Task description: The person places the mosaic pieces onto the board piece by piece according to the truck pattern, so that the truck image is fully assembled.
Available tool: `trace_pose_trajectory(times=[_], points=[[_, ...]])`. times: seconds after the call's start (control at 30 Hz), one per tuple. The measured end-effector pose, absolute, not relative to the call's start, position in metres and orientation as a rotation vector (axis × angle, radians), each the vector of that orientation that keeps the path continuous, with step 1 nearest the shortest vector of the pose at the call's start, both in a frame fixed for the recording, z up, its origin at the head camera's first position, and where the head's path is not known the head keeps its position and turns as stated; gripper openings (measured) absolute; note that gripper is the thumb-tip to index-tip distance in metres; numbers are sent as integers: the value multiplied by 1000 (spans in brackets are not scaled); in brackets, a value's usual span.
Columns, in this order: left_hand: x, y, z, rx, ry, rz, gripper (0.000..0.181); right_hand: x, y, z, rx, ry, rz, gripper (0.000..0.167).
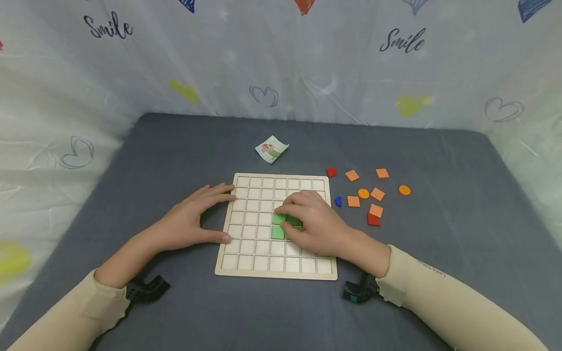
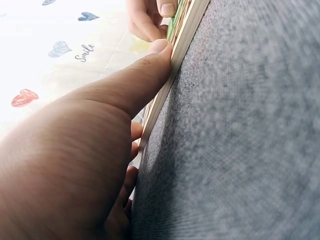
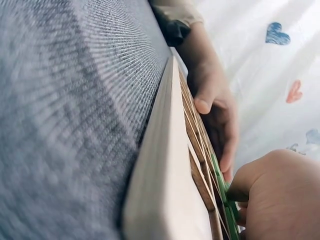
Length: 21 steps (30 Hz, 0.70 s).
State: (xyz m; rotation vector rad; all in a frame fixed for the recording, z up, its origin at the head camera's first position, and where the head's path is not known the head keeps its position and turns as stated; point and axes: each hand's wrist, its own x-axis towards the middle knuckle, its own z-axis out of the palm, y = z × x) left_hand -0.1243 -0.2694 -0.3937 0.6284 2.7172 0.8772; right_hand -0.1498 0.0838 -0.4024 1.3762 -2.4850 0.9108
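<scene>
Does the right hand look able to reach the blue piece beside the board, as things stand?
Probably yes: the blue piece lies uncovered near the right hand, with only the low edge of the board between.

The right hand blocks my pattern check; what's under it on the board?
Green tiles on the board show partly under the right hand; cells its palm covers cannot be seen.

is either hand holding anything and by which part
Left hand touches the board at its left edge; whether the right hand pinches a green square cannot be told.
</scene>
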Motion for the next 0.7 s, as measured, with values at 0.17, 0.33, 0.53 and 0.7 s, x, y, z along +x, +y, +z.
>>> trace_pose_trajectory(times=[0.17, 0.33, 0.53, 0.7], points=[[-124, -270, -394, 628, 2714, 868, 95, -148, 86, -402, 1379, -2485, 917, 28], [-124, -271, -395, 635, 2711, 881, 94, -147, 87, -402, 1389, -2488, 919, 29], [-124, -271, -397, 642, 2727, 882, 93, -146, 93, -399, 1365, -2478, 936, 28], [-123, -272, -396, 659, 2724, 880, 93, -146, 99, -399, 1326, -2457, 948, 27]])
